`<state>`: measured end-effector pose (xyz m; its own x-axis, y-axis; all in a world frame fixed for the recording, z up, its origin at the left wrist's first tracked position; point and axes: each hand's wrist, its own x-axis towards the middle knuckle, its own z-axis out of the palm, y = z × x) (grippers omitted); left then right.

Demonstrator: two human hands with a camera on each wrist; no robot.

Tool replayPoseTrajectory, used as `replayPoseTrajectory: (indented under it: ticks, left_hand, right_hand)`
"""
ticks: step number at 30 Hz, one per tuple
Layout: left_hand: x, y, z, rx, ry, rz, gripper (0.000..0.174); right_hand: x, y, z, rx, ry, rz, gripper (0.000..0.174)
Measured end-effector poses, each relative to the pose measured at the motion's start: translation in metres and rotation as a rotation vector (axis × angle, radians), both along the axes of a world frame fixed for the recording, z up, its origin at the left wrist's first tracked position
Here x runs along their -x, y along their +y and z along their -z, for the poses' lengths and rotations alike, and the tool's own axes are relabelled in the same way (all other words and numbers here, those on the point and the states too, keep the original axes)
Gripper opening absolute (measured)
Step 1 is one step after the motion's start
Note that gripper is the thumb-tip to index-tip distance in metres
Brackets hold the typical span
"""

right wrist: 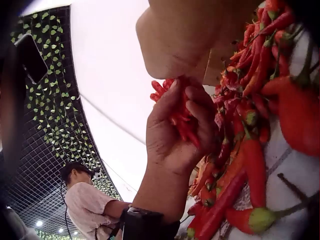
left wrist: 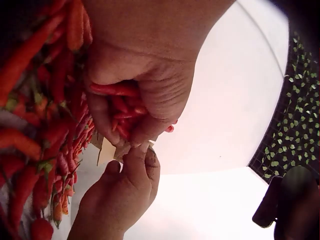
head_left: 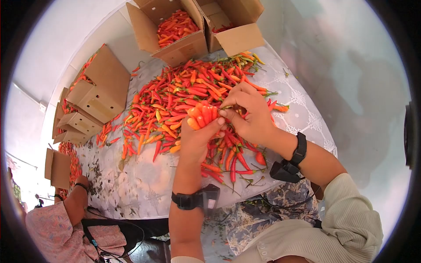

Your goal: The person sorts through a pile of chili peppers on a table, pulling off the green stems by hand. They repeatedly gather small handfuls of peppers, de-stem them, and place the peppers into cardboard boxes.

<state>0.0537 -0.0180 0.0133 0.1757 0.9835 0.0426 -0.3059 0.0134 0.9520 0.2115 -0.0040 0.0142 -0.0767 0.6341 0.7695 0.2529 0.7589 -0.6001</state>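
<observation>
My left hand [head_left: 193, 142] grips a bunch of red and orange chili peppers [head_left: 202, 117], their smooth tips poking up above the thumb. Right beside the bunch, the thumb and forefinger of my right hand [head_left: 253, 109] pinch a small greenish stem [head_left: 230, 106]. In the left wrist view, the bunched chilies [left wrist: 127, 107] show inside the left palm, and the right hand's [left wrist: 120, 192] fingertips meet the left fingers. The right wrist view shows the chilies [right wrist: 184, 125] within the left hand's [right wrist: 167, 145] curled fingers. Beneath both hands spreads a large pile of chilies [head_left: 175, 98] with green stems.
Cardboard boxes of chilies stand at the back [head_left: 182, 55] and left [head_left: 103, 87]. Loose stems [head_left: 254, 180] lie near the front edge of the patterned tablecloth [head_left: 144, 188]. Another person's arm [head_left: 76, 199] reaches over the table at left.
</observation>
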Motion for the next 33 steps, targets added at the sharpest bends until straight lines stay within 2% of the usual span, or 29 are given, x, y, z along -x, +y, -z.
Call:
replayPoseTrajectory:
  ticks: [1, 4, 7, 10, 14, 16, 19, 22, 25, 33]
  left_hand:
    - [0.0, 0.0, 0.0, 0.001, 0.002, 0.0, 0.02]
    - [-0.003, -0.001, -0.002, -0.007, -0.016, 0.002, 0.021]
    - [0.0, -0.002, -0.001, -0.002, -0.012, -0.05, 0.021]
    - [0.001, -0.003, -0.005, -0.008, -0.029, -0.09, 0.023]
    - [0.0, -0.002, -0.005, -0.058, 0.007, -0.051, 0.025]
    - [-0.002, -0.003, -0.005, -0.038, 0.024, -0.045, 0.026]
    - [-0.001, -0.003, -0.004, -0.018, 0.033, -0.025, 0.028]
    - [-0.001, -0.004, -0.005, 0.0, 0.031, -0.009, 0.028]
    - [-0.001, -0.005, -0.006, 0.012, 0.009, 0.008, 0.029]
    - [-0.001, -0.008, -0.008, 0.007, 0.02, 0.046, 0.028]
  right_hand:
    - [0.0, 0.0, 0.0, -0.066, -0.03, 0.036, 0.012]
    - [-0.003, 0.001, 0.002, -0.187, -0.052, -0.031, 0.015]
    - [0.003, -0.011, -0.01, 0.147, 0.08, -0.031, 0.018]
    - [0.007, -0.007, -0.008, 0.246, 0.439, -0.142, 0.023]
    - [-0.002, 0.005, -0.002, 0.411, 0.276, -0.235, 0.017]
    - [-0.003, 0.009, 0.002, 0.514, 0.186, -0.303, 0.02]
    - [-0.005, 0.006, -0.004, 0.455, 0.116, -0.214, 0.026]
    - [-0.007, 0.011, -0.001, 0.526, 0.213, -0.365, 0.025]
    - [-0.007, 0.018, 0.007, 0.605, 0.26, -0.416, 0.025]
    - [-0.011, 0.016, 0.0, 1.048, 0.504, -0.586, 0.018]
